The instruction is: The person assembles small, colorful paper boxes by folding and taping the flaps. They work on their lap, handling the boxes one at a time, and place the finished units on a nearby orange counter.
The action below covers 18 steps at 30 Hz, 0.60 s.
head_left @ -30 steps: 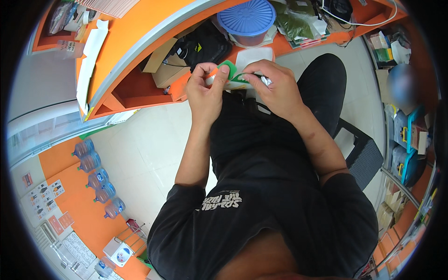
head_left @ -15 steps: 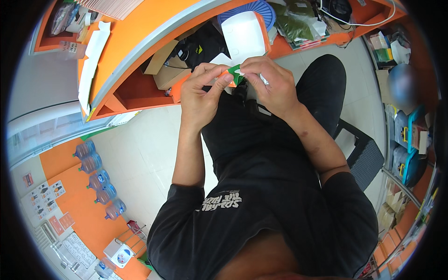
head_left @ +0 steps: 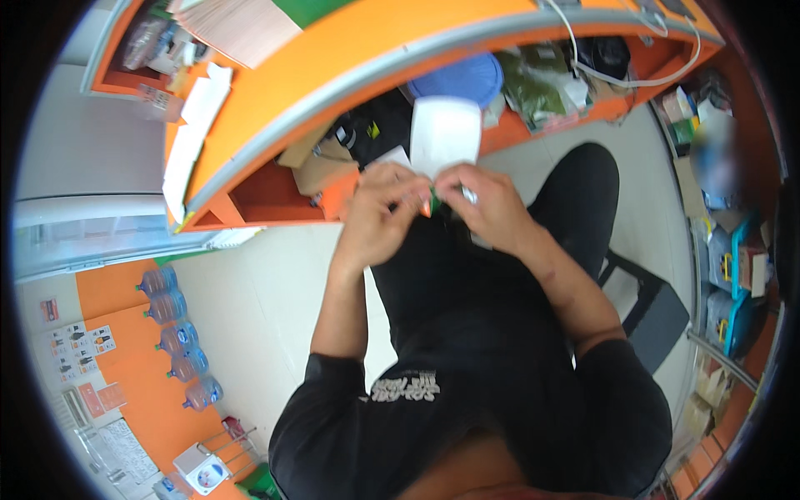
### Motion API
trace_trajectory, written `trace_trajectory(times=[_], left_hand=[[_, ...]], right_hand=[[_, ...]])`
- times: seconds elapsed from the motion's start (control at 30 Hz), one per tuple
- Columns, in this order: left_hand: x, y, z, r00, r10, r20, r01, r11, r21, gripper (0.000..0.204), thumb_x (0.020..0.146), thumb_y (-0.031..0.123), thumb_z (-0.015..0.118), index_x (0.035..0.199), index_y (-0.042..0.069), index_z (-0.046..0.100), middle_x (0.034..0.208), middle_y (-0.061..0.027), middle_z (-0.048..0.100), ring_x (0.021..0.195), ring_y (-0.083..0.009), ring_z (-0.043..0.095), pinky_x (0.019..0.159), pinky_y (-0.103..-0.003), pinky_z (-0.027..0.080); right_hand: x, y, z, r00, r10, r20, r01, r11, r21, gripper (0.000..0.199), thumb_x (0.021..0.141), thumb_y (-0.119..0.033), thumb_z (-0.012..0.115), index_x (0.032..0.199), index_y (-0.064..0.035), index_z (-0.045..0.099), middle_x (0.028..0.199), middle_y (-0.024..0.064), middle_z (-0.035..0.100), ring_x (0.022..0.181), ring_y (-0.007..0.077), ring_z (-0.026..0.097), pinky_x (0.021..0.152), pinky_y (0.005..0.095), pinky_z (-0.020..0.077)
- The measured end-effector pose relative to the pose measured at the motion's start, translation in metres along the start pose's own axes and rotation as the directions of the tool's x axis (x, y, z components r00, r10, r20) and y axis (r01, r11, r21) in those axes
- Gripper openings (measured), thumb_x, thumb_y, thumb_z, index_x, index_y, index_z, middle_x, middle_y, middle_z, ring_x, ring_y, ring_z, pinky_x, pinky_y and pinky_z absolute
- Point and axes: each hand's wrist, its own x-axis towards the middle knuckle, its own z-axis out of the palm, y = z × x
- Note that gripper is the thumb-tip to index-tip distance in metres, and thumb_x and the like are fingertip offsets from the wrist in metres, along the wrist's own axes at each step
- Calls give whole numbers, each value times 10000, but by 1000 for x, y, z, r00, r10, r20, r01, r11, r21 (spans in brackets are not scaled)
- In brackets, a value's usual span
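Both hands meet in front of my lap on a small green and orange piece point(head_left: 427, 207), perhaps thin card or a packet; its kind is blurred and mostly covered by fingers. My left hand point(head_left: 382, 215) pinches its left side between thumb and fingers. My right hand point(head_left: 486, 203) pinches the other side, fingertips almost touching those of the left. Just beyond the hands is a white open box or lid point(head_left: 446, 133), its lower end hidden behind the fingers.
An orange counter point(head_left: 350, 62) with a grey edge curves ahead, its shelf holding cardboard, a black bag and a blue round lid point(head_left: 458, 79). A black chair point(head_left: 646, 312) stands at my right. Large water bottles point(head_left: 177, 337) line the left wall; shelves fill the far right.
The view has tilted, so the counter and hands sit lower in the picture. My fingers have drawn closer together, and less of the green and orange piece shows.
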Motion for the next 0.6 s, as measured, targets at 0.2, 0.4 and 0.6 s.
trace_trajectory(times=[0.2, 0.4, 0.6], left_hand=[[1, -2, -19, 984, 28, 174, -28, 1000, -1, 131, 922, 109, 669, 1007, 79, 764, 946, -66, 664, 1019, -266, 597, 1088, -462, 326], [8, 0, -24, 973, 173, 150, -189, 977, 97, 138, 879, 137, 760, 1001, 72, 754, 963, -71, 640, 1060, -270, 587, 1055, -455, 394], [-3, -8, 34, 919, -89, -385, 32, 988, -152, 523, 951, 261, 719, 1356, 6, 507, 1263, -169, 585, 1131, -260, 593, 997, -381, 467]], right_hand=[[-1, 0, 2, 965, 216, 151, -246, 944, 219, 185, 914, -133, 720, 1039, -11, 658, 941, 65, 714, 896, 148, 663, 814, 328, 522], [9, 6, -8, 905, 261, 336, -358, 894, 268, 198, 948, -205, 719, 1028, -23, 725, 879, 5, 701, 797, 71, 589, 706, 265, 489], [15, 3, 2, 882, 459, 108, -421, 664, 618, 235, 973, -220, 709, 1119, -36, 718, 899, -8, 688, 730, 56, 581, 630, 214, 479]])
